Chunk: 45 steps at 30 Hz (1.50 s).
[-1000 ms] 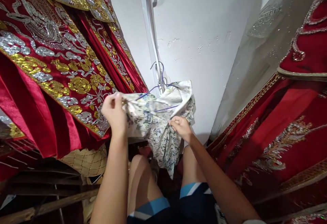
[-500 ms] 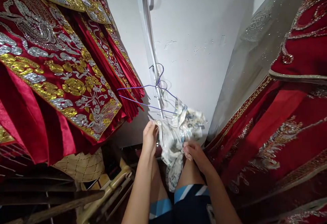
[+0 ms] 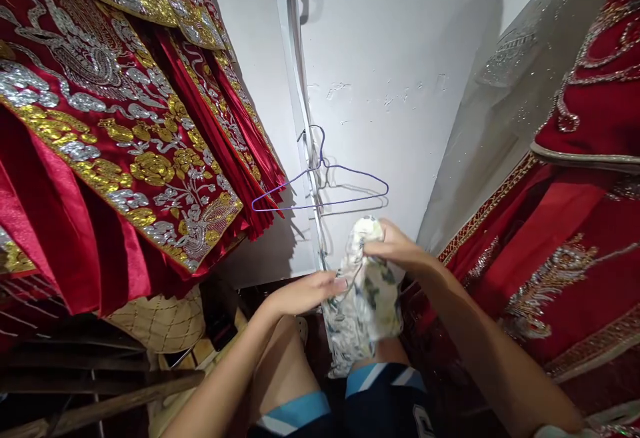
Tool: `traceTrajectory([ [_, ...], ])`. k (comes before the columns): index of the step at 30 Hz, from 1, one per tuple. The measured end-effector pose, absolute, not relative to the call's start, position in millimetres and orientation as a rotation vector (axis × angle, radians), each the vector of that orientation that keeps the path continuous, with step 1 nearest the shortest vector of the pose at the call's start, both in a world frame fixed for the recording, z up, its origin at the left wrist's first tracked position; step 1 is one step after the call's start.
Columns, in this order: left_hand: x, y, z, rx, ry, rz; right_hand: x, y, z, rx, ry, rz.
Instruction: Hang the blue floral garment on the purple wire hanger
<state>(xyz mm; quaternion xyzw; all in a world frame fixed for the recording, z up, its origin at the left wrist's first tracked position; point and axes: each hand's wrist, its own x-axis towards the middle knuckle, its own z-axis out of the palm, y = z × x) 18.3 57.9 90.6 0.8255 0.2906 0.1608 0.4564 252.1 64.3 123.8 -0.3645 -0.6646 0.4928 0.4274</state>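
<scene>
A thin white garment with a leafy print in green and blue hangs bunched in front of my knees, its lower part blurred. My right hand grips its gathered upper end, fingers closed on the cloth. Lower and to the left, my left hand pinches the garment's left edge, the thumb lying over the fabric. Above both hands, a purple wire hanger hangs bare from a metal strip on the wall.
Red costumes with gold and silver embroidery hang close on the left. At right hangs a beaded red dress beside a sheer sparkly fabric. Wooden chair-like frames and a woven tan object stand low at left.
The garment has come off the purple hanger, which now hangs level. My right hand has risen with the cloth bunched in it; my left hand has moved lower.
</scene>
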Motion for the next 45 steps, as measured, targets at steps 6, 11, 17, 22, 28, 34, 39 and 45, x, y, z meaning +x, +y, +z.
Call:
traceTrajectory([
  [6,-46,72,80,2.390,1.572,-0.089,258,146,126,-0.952,-1.593,0.506],
  [11,-88,86,111,2.472,1.963,0.257,232,205,93,-1.095,-1.703,0.631],
  [17,-88,75,134,2.402,1.958,0.637,254,195,77,-1.216,-1.621,0.490],
  [22,-73,72,140,2.335,1.916,0.875,281,157,88,-1.247,-1.557,0.347],
  [28,-68,82,147,2.444,2.014,1.101,277,130,97,-1.247,-1.562,0.357],
  [34,-50,102,166,2.511,1.653,1.190,263,111,92,-1.203,-1.586,0.496],
  [39,-51,129,159,2.541,1.564,1.189,279,105,88,-1.153,-1.435,0.339],
  [45,-59,130,164,2.537,1.590,1.198,337,119,117,-1.237,-1.558,0.415],
])
